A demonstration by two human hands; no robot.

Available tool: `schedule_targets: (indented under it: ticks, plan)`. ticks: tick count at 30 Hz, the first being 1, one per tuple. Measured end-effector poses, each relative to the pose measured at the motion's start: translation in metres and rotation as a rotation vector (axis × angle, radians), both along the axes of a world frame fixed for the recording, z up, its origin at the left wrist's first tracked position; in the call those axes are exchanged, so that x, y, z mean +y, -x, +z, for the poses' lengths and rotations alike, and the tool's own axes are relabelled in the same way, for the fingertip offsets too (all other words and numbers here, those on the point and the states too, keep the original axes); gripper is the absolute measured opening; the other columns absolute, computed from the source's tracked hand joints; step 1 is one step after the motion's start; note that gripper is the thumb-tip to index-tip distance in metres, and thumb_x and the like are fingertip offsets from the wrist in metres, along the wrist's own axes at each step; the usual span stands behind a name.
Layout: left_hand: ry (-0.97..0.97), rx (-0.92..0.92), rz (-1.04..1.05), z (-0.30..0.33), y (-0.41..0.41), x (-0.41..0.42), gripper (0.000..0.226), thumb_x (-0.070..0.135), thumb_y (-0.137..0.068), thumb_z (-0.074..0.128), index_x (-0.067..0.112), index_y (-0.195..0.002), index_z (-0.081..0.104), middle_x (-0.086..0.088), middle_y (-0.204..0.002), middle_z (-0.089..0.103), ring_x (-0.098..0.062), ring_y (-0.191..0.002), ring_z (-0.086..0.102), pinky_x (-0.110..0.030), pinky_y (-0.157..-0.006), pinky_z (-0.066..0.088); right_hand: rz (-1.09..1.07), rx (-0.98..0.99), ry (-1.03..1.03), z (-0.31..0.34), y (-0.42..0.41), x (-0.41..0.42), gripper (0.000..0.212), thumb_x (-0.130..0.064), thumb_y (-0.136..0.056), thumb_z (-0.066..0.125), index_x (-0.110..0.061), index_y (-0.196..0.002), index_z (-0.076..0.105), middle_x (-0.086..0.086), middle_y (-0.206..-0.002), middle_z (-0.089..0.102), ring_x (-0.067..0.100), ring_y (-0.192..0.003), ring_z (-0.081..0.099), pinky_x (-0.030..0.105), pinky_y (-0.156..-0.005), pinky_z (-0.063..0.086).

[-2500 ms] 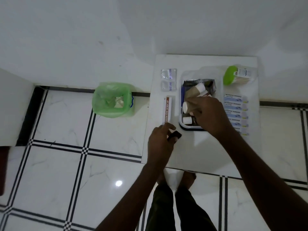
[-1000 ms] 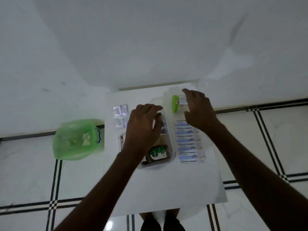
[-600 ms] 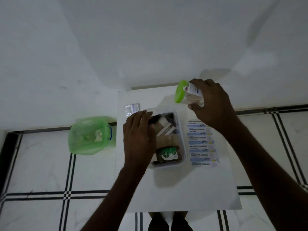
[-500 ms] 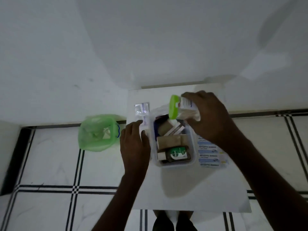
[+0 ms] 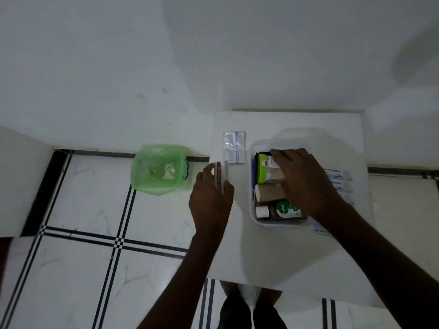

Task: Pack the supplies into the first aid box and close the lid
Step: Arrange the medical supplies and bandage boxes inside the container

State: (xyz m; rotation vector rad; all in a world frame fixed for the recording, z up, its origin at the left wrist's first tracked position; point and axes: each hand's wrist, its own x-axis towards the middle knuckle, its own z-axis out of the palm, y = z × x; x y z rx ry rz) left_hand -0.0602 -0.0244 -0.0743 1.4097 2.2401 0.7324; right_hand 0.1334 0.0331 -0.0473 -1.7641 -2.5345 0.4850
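Observation:
The clear first aid box (image 5: 253, 211) stands open on the white table (image 5: 280, 257). Inside lie a brown Dettol bottle (image 5: 285, 211), a tan bandage roll (image 5: 269, 192) and a green-capped container (image 5: 266, 169). My right hand (image 5: 306, 184) is over the box, fingers closed on that green-capped container. My left hand (image 5: 210, 198) grips a long narrow tube box (image 5: 219, 174) at the table's left edge. Two foil sachets (image 5: 234, 147) lie left of the box. Antiseptic bandage strips (image 5: 339, 179) lie to the right, partly hidden by my arm.
A green-lined waste bin (image 5: 159, 168) stands on the tiled floor left of the table. A white wall runs behind the table. My feet (image 5: 249, 305) show below the table's near edge.
My right hand picked up the green-capped container from behind the box and brought it down into the box. My left hand left the box and took hold of the tube box.

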Motion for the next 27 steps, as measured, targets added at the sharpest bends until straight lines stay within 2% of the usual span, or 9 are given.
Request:
schedule_targets:
  ticks: [4,7,10,13,17,19,21,23,27]
  plan:
    - [-0.187,-0.195,-0.041,0.051,0.0,0.016,0.054,0.02,-0.084,0.066,0.018,-0.137,0.053,0.001,-0.104,0.068,-0.007,-0.078,0.062,-0.006,-0.065,0.046,-0.03,0.072,0.047,0.006,0.0,-0.003,0.079,-0.014,-0.082,0.072,-0.007,-0.15,0.031,0.014,-0.145,0.047,0.032,-0.133,0.039,0.041,-0.112,0.032]
    - [-0.16,-0.431,-0.182,0.083,-0.01,0.034,0.059,0.015,-0.086,0.071,0.023,-0.14,0.049,0.004,-0.093,0.066,-0.008,-0.07,0.066,-0.016,-0.061,0.055,-0.157,0.313,-0.065,0.023,-0.01,-0.014,0.058,-0.011,-0.087,0.067,-0.007,-0.142,0.047,0.013,-0.135,0.057,0.03,-0.127,0.049,0.038,-0.107,0.039]
    - [-0.035,-0.601,-0.306,0.09,-0.034,0.048,0.049,0.018,-0.087,0.073,0.025,-0.133,0.055,0.003,-0.094,0.068,-0.014,-0.073,0.072,-0.039,-0.066,0.064,-0.339,0.612,-0.18,0.042,-0.027,-0.022,0.029,-0.019,-0.094,0.06,-0.011,-0.12,0.064,0.006,-0.109,0.072,0.019,-0.096,0.07,0.037,-0.086,0.057]
    - [0.014,-0.669,-0.372,0.083,-0.06,0.052,0.051,0.019,-0.087,0.074,0.023,-0.134,0.054,-0.003,-0.103,0.073,-0.012,-0.088,0.074,-0.032,-0.072,0.064,-0.48,0.811,0.08,0.049,-0.031,-0.02,0.032,-0.028,-0.095,0.059,-0.013,-0.123,0.062,0.006,-0.111,0.073,0.017,-0.094,0.072,0.042,-0.074,0.062]
    - [0.093,-0.671,-0.459,0.072,-0.074,0.055,0.049,0.007,-0.096,0.061,0.019,-0.142,0.05,-0.007,-0.118,0.073,-0.005,-0.093,0.07,-0.015,-0.07,0.059,-0.511,0.787,0.162,0.047,-0.036,-0.018,0.047,-0.034,-0.089,0.065,-0.014,-0.13,0.058,0.01,-0.119,0.07,0.023,-0.096,0.073,0.047,-0.073,0.062]
    - [0.028,-0.559,-0.51,0.068,-0.075,0.054,0.044,0.002,-0.097,0.056,0.014,-0.139,0.054,-0.008,-0.111,0.074,-0.01,-0.093,0.072,-0.024,-0.076,0.061,-0.538,0.746,0.174,0.045,-0.04,-0.016,0.045,-0.031,-0.089,0.065,-0.015,-0.131,0.057,0.01,-0.119,0.07,0.023,-0.092,0.073,0.046,-0.073,0.062]
    - [-0.11,-0.22,-0.576,0.065,-0.077,0.054,0.037,0.003,-0.094,0.058,0.013,-0.13,0.062,-0.005,-0.098,0.075,-0.017,-0.092,0.07,-0.035,-0.079,0.059,-0.562,0.629,0.109,0.042,-0.042,-0.014,0.042,-0.029,-0.09,0.064,-0.016,-0.13,0.059,0.008,-0.116,0.071,0.019,-0.086,0.072,0.038,-0.071,0.062]
    - [-0.159,0.109,-0.633,0.061,-0.074,0.053,0.032,0.012,-0.088,0.066,0.017,-0.12,0.068,-0.001,-0.101,0.075,-0.022,-0.097,0.063,-0.037,-0.083,0.051,-0.551,0.473,0.01,0.041,-0.039,-0.015,0.042,-0.033,-0.09,0.064,-0.016,-0.128,0.061,0.007,-0.109,0.072,0.017,-0.081,0.069,0.03,-0.069,0.058]
    - [-0.108,0.31,-0.68,0.043,-0.064,0.051,0.029,0.014,-0.08,0.071,0.017,-0.109,0.074,-0.003,-0.107,0.073,-0.03,-0.101,0.06,-0.041,-0.087,0.043,-0.556,0.305,-0.082,0.034,-0.03,-0.019,0.042,-0.038,-0.088,0.064,-0.011,-0.12,0.064,0.01,-0.101,0.069,0.026,-0.082,0.069,0.037,-0.071,0.058]
